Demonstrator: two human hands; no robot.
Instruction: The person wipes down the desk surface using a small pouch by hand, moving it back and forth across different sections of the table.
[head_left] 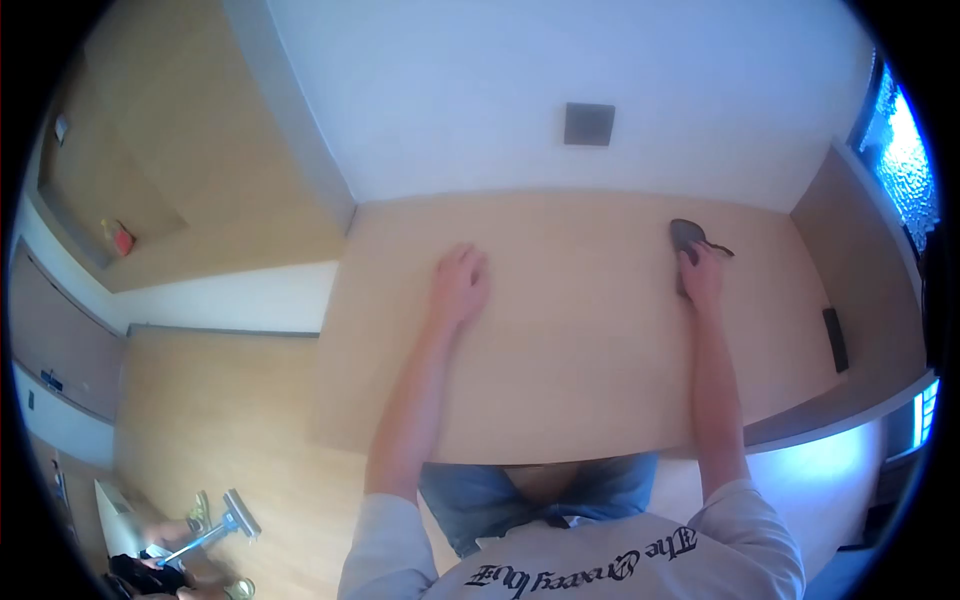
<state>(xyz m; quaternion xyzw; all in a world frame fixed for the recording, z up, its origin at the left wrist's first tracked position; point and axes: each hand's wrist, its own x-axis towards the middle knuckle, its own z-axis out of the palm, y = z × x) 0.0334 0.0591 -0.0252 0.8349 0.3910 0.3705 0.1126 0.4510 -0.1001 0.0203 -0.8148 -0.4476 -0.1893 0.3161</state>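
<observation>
On the left part of the wooden desk (pixel 560 350) rests my left hand (pixel 461 284), its fingers curled in, with no object visible in or beside it. My right hand (pixel 703 275) lies at the right side of the desk, its fingers closed on a dark, flat, rounded object (pixel 686 233). That object reaches out beyond my fingertips, and a short dark strap or loop (pixel 721 250) sticks out to its right. Its lower part is partly covered by my hand.
A dark bar (pixel 835 339) lies near the desk's right side panel (pixel 865 270). The wall behind has a dark square plate (pixel 589 124). At the lower left, another person holds a mop (pixel 240 514) on the floor. A red item (pixel 122 240) is at upper left.
</observation>
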